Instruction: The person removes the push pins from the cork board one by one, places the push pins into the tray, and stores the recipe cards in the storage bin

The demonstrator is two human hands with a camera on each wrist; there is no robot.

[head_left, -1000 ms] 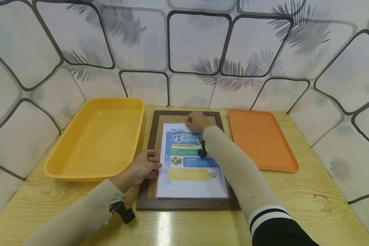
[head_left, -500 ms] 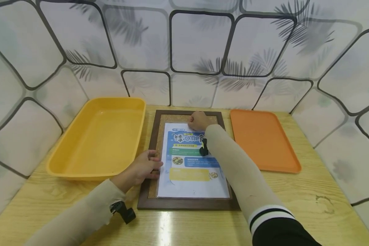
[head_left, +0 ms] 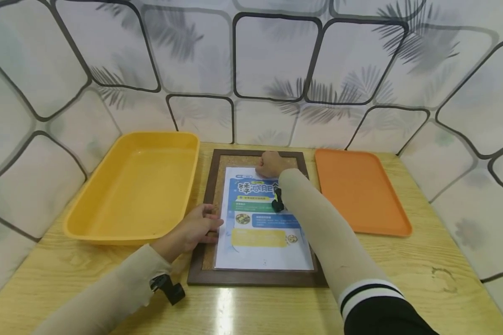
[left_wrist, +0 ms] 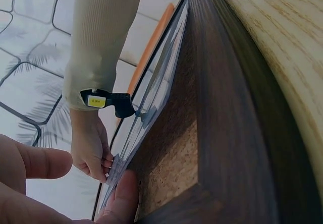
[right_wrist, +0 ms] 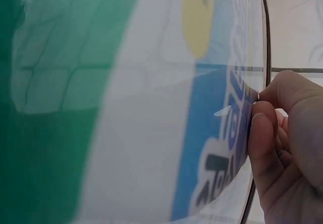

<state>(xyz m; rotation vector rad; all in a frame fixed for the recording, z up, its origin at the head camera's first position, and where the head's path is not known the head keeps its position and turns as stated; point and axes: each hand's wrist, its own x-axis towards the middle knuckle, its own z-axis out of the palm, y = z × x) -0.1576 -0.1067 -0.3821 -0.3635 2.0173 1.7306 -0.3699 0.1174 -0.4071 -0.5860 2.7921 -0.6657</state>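
Observation:
A laminated poster [head_left: 251,253] with blue, green and yellow printing lies on a cork board [head_left: 220,186] with a dark brown frame [head_left: 255,278]. My left hand [head_left: 194,228] rests at the board's left side, fingers loosely extended, fingertips at the poster's left edge. In the left wrist view, one fingertip [left_wrist: 127,186] touches that edge. My right hand [head_left: 272,165], fingers curled, is at the poster's top edge. In the right wrist view, its thumb and finger [right_wrist: 265,133] meet at the poster's edge, pinching a tiny dark thing whose kind is mostly hidden.
A deep yellow tray [head_left: 140,186] stands to the left of the board. To its right lies a flat orange tray [head_left: 358,190]. All rest on a wooden table [head_left: 419,298], and a patterned wall covering [head_left: 272,60] closes off the back and sides.
The view has shifted slightly, so everything sits a little further right in it. Both hands keep their places on the board and the poster.

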